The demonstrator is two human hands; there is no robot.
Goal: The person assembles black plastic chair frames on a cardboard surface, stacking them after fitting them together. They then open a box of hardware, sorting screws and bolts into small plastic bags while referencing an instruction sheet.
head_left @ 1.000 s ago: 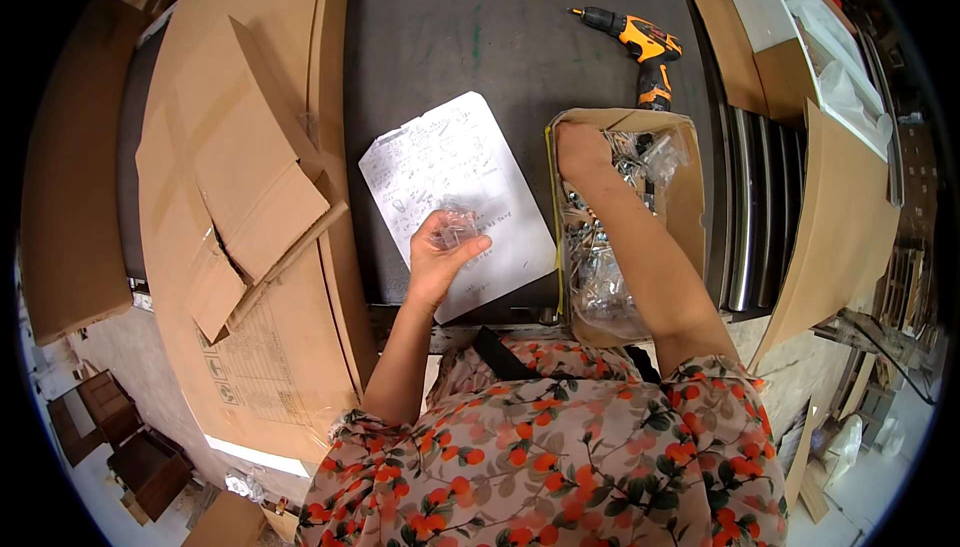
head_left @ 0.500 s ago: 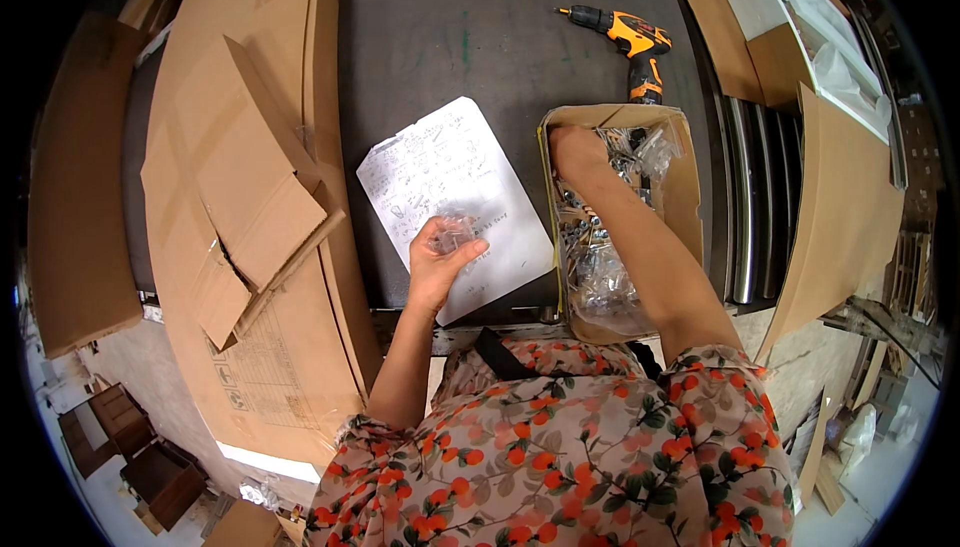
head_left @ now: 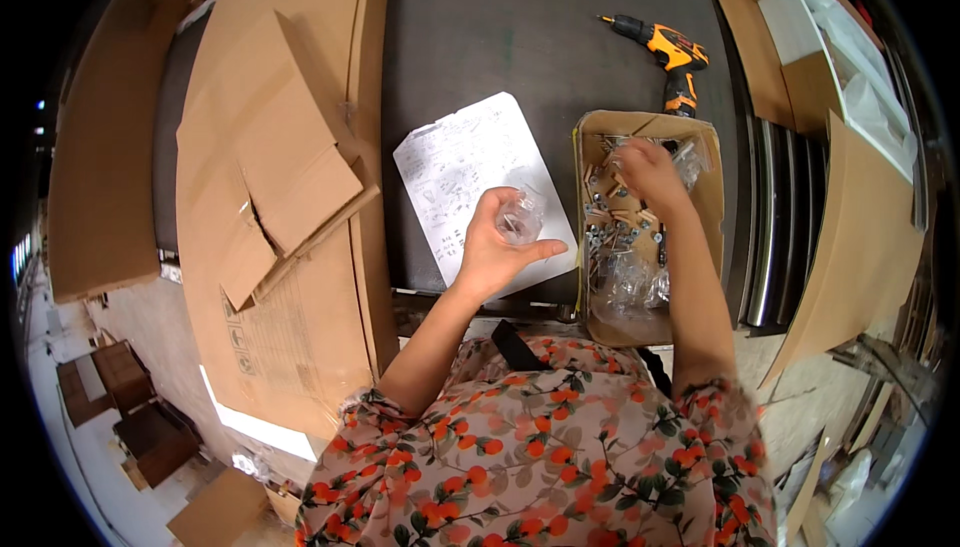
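My left hand (head_left: 497,252) is closed round a clear crinkled plastic bag (head_left: 521,217), its thumb stretched out to the right. Beneath it lies a white sheet of paper (head_left: 450,162) covered in handwriting and sketches. My right hand (head_left: 647,169) reaches into an open cardboard box (head_left: 650,127), its fingers curled downward; whatever they may grip is hidden. Inside that box are loose metal fittings (head_left: 610,237), wooden dowels (head_left: 622,215) and clear plastic bags (head_left: 630,282).
Beyond the box an orange and black cordless drill (head_left: 675,52) lies on the dark tabletop (head_left: 500,27). Large flat cartons (head_left: 290,137) with a torn flap cover the left side. To the right stand metal rollers (head_left: 775,217) and a cardboard sheet (head_left: 850,237).
My right hand has moved from the box's far left corner toward its middle. My left hand, holding the bag, has shifted right, closer to the box. The whole view has swung slightly.
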